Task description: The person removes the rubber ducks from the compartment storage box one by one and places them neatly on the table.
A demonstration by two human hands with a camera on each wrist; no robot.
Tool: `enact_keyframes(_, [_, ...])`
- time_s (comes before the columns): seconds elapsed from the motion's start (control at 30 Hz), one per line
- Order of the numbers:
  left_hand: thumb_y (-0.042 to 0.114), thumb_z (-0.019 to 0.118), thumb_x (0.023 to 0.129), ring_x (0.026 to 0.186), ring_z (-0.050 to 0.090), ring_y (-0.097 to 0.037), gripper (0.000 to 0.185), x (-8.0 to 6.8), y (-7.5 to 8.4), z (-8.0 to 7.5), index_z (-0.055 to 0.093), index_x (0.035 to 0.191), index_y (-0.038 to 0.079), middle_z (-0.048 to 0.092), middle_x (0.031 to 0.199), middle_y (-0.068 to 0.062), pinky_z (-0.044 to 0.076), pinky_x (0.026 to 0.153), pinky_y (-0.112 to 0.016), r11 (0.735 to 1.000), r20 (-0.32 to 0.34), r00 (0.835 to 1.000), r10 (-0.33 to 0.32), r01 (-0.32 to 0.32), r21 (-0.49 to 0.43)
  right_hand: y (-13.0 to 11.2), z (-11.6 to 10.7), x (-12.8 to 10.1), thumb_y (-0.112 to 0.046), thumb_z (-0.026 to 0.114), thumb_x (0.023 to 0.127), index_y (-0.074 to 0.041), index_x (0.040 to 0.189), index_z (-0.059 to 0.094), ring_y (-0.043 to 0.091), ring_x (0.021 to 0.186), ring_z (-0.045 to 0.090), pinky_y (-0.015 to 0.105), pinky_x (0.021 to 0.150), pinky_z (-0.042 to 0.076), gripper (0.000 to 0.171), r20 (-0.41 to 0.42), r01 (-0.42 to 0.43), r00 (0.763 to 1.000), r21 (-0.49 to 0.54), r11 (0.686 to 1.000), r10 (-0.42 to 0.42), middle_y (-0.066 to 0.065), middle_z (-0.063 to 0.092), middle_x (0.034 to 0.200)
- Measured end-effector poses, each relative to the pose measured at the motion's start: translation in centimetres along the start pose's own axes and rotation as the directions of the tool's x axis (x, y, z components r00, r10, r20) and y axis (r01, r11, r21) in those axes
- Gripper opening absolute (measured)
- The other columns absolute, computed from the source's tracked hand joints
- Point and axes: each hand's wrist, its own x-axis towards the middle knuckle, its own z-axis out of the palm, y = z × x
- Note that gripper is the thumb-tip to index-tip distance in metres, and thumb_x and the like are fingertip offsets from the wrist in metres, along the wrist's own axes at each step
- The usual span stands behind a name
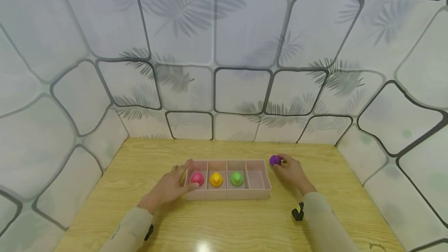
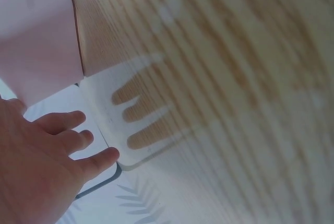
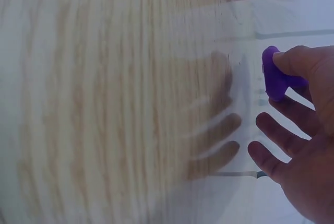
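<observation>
A pink tray [image 1: 227, 195] with several compartments in a row sits on the table. From left to right it contains a pink rubber duck [image 1: 197, 178], a yellow rubber duck [image 1: 216, 179] and a green rubber duck [image 1: 237, 179]; the rightmost compartment is bare. My left hand [image 1: 169, 186] touches the tray's left end, thumb over the front rim and forefinger by the back corner, its other fingers spread loosely. Just right of the tray's back right corner, my right hand [image 1: 290, 171] pinches a purple rubber duck [image 3: 275, 75] between thumb and forefinger, the remaining fingers extended.
The light wooden table [image 1: 231, 224] ends at a patterned curtain [image 1: 241, 88] at the back and both sides. A black wrist device with a yellow mark [image 1: 298, 211] is on the right forearm. The tabletop reflects the hands.
</observation>
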Motion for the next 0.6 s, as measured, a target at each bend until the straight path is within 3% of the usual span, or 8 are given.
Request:
enact_keyframes(0.2, [0.073, 0.057, 0.097, 0.152, 0.029, -0.06, 0.097, 0.0, 0.0, 0.1, 0.019, 0.171, 0.022, 0.038, 0.168, -0.018, 0.033, 0.116, -0.076, 1.0, -0.001, 1.0, 0.001, -0.001, 0.001, 0.3, 0.6, 0.1, -0.017, 0.07, 0.099, 0.002, 0.139, 0.062, 0.048, 0.121, 0.065, 0.063, 0.105, 0.052, 0.045, -0.002, -0.023, 1.0, 0.027, 0.999, 0.023, 0.031, 0.068, 0.131])
enact_keyframes(0.43, [0.073, 0.056, 0.097, 0.152, 0.029, -0.06, 0.097, 0.0, 0.0, 0.0, 0.019, 0.171, 0.022, 0.036, 0.169, -0.018, 0.033, 0.115, -0.077, 1.0, -0.001, 1.0, -0.006, 0.006, 0.002, 0.4, 1.0, 0.2, -0.015, 0.071, 0.099, 0.006, 0.136, 0.063, 0.045, 0.109, 0.069, 0.062, 0.1, 0.054, 0.043, -0.028, 0.03, 0.999, -0.013, 0.999, -0.03, 0.03, 0.072, 0.12])
enact_keyframes(0.6, [0.074, 0.056, 0.096, 0.152, 0.029, -0.061, 0.097, 0.0, 0.1, -0.1, 0.019, 0.171, 0.023, 0.036, 0.169, -0.019, 0.032, 0.116, -0.077, 1.0, 0.005, 1.0, -0.012, 0.012, 0.0, 0.3, 1.2, 0.2, -0.013, 0.072, 0.098, 0.007, 0.134, 0.064, 0.047, 0.11, 0.069, 0.063, 0.102, 0.052, 0.042, -0.032, 0.05, 0.998, -0.019, 0.999, -0.051, 0.031, 0.072, 0.12])
